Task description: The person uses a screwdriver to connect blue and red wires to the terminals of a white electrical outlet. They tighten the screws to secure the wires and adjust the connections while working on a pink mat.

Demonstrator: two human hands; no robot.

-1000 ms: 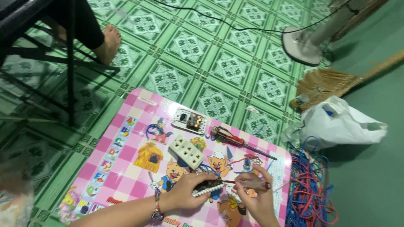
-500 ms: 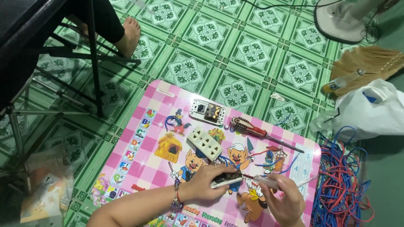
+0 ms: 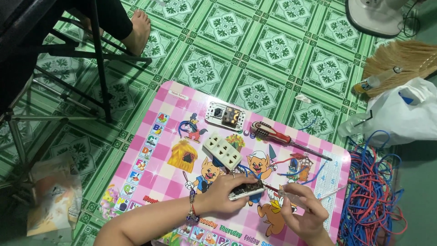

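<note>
While the pink cartoon board (image 3: 150, 159) lies flat on the green tiled floor (image 3: 255, 50) at the frame's centre, the work at its lower edge probably goes best with the small socket module (image 3: 246, 192) held dead still and the clear-handled screwdriver (image 3: 298, 199) kept square to its end. The left hand (image 3: 227, 191) has its fingers curled tight around the module. The right hand (image 3: 302, 212) pinches the screwdriver, fingers pressed together.
</note>
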